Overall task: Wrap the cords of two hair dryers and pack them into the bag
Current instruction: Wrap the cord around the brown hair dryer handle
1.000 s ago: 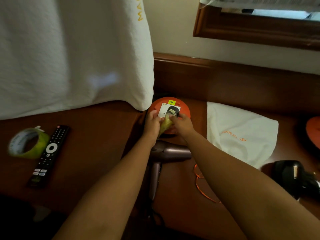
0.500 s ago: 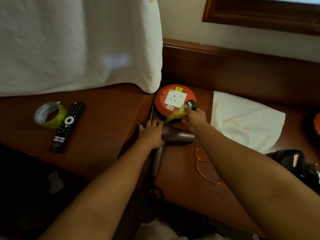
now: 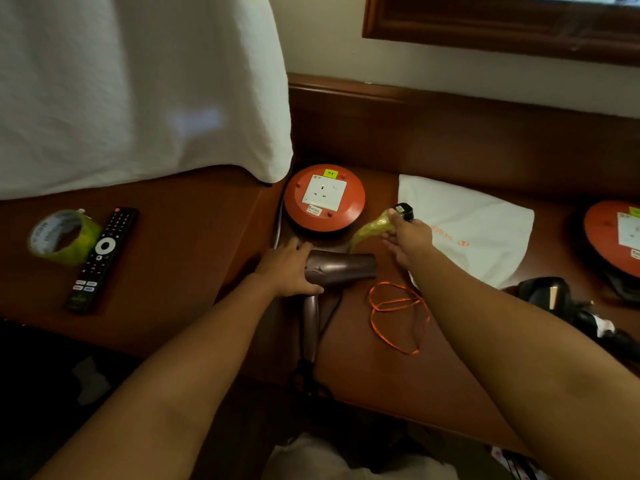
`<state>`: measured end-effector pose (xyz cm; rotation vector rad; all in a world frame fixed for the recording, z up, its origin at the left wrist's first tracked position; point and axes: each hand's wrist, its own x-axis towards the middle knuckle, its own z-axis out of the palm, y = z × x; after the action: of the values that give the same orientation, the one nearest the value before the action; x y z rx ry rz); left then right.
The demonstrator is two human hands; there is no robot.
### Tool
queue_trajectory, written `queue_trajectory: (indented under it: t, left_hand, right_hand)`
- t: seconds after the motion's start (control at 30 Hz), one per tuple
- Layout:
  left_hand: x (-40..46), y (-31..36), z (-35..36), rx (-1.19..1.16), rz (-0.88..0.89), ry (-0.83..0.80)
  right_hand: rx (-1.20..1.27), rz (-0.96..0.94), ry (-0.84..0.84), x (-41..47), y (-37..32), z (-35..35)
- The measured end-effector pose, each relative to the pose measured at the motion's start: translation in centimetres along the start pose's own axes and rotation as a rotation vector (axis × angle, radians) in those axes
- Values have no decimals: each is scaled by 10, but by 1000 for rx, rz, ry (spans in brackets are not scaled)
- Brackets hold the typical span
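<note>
Two hands work over the wooden desk. The left hand [image 3: 289, 268] lies clamped over the rear of the brown hair dryer [image 3: 341, 270], whose barrel points rightward and handle runs back toward the person. The right hand [image 3: 407, 239], beyond the barrel's mouth, pinches the black plug [image 3: 404, 212], with green-taped cord [image 3: 369, 230] drooping to the dryer. Just right of it lies the white bag [image 3: 485, 226].
</note>
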<state>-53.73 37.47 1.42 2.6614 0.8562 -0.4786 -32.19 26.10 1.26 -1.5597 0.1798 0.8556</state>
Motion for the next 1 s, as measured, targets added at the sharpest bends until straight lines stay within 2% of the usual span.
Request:
queue_trajectory:
  t: [0.1, 0.3, 0.5, 0.73, 0.83, 0.9, 1.0]
  left_hand:
    - [-5, 2, -1, -154, -37, 65]
    - [-13, 30, 3, -408, -150, 212]
    - [-23, 53, 28, -685, -385, 294]
    - [-30, 70, 61, -809, -579, 309]
    - [-31, 70, 74, -851, -668, 294]
    - [-31, 76, 78, -861, -696, 307]
    - [-25, 85, 78, -864, -695, 330]
  right_hand:
    - [-46, -1, 54, 6, -11, -30]
    - [-178, 59, 273, 19, -17, -106]
    - [-333, 79, 380, 18, -9, -147]
    - [-370, 127, 287, 9, 5, -154]
    - [-665, -30, 279, -14, 18, -145]
    - [-767, -117, 133, -48, 31, -141]
    - [-846, -75, -143, -85, 58, -138]
